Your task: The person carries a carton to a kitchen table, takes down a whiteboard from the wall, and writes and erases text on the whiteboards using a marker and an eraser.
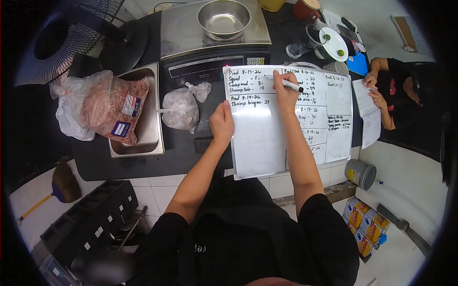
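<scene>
A whiteboard (257, 138) with handwritten lists in black ink leans in front of me at the table's edge. My left hand (223, 125) is closed around its left edge. My right hand (286, 93) pinches a whiteboard marker (293, 86) over the upper part of the board, beside the numbers of the first list. The marker's black end points right, and its other end reaches left toward the writing. Part of the second column is hidden behind my right hand and forearm. Left of the board lie a knotted clear bag of pale contents (180, 110) and a smaller bag (199, 91).
A scale (191, 47) carries a steel bowl (223, 24). At left, a bag of ground meat (112, 107) rests in a steel tray (161, 119), near a fan (52, 38). A co-worker's hands (374, 88) hold a notebook (365, 107) at right. A bucket (361, 174) and boxes (365, 224) stand below.
</scene>
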The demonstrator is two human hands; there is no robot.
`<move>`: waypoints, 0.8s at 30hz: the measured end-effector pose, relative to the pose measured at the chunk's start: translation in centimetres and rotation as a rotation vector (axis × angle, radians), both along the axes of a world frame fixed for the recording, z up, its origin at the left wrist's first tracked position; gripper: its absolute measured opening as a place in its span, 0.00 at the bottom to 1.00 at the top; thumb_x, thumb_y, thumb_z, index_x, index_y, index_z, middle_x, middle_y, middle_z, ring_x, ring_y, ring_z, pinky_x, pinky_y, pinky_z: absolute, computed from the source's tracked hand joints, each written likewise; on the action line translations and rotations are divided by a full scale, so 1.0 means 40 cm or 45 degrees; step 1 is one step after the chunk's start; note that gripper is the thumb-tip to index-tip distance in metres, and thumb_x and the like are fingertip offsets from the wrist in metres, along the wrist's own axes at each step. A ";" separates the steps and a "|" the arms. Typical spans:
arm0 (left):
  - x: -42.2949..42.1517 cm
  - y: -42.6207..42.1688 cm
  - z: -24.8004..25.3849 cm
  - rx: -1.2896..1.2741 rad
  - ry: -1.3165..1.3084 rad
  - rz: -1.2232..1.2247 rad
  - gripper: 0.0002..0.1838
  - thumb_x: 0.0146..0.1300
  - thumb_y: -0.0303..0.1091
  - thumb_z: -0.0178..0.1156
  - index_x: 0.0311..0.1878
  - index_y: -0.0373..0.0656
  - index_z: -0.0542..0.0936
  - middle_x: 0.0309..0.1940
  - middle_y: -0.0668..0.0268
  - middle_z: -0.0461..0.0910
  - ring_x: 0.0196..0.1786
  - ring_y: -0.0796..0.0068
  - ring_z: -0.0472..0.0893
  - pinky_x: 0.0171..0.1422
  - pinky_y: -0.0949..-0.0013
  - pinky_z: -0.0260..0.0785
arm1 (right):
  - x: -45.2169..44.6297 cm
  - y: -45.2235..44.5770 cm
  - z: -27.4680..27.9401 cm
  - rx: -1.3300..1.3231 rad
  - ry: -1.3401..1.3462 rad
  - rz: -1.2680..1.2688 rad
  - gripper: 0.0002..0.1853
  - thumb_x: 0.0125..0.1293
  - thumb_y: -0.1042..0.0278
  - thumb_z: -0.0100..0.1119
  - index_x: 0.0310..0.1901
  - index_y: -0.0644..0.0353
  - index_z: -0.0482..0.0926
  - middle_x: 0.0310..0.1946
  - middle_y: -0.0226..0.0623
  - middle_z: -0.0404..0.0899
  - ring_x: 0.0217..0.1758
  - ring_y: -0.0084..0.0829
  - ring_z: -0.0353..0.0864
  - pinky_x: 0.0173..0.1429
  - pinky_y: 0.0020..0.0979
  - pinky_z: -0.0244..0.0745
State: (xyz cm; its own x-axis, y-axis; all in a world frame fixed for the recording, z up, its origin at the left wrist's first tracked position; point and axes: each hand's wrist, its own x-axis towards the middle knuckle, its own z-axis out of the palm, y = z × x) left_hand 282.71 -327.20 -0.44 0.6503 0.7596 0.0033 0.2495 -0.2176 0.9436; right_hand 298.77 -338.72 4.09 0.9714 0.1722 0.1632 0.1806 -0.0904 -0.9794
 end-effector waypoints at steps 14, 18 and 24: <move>-0.046 0.049 -0.016 -0.230 0.021 -0.047 0.19 0.74 0.40 0.37 0.52 0.38 0.72 0.25 0.63 0.76 0.30 0.68 0.75 0.37 0.65 0.67 | -0.042 -0.049 0.059 0.052 0.048 -0.058 0.12 0.65 0.63 0.61 0.45 0.62 0.79 0.31 0.34 0.81 0.25 0.16 0.73 0.26 0.17 0.66; -0.085 0.066 0.003 -0.488 -0.135 0.032 0.16 0.70 0.34 0.36 0.54 0.39 0.67 0.29 0.67 0.75 0.29 0.76 0.70 0.37 0.76 0.64 | -0.080 -0.077 0.125 0.115 0.199 -0.077 0.10 0.67 0.65 0.58 0.44 0.63 0.76 0.30 0.36 0.82 0.21 0.15 0.71 0.23 0.18 0.65; -0.109 0.071 -0.009 -0.305 0.118 -0.160 0.18 0.73 0.40 0.38 0.46 0.38 0.74 0.28 0.59 0.77 0.32 0.66 0.76 0.40 0.66 0.67 | -0.113 -0.146 0.146 0.120 0.149 -0.067 0.08 0.65 0.68 0.62 0.36 0.59 0.72 0.25 0.32 0.79 0.18 0.14 0.68 0.21 0.16 0.61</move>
State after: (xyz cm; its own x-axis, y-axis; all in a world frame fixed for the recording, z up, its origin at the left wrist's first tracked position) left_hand 278.36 -324.36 -0.82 0.7283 0.6452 -0.2306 0.3224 -0.0258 0.9462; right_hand 294.25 -344.57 9.91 0.9920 0.1100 0.0616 0.0623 -0.0033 -0.9980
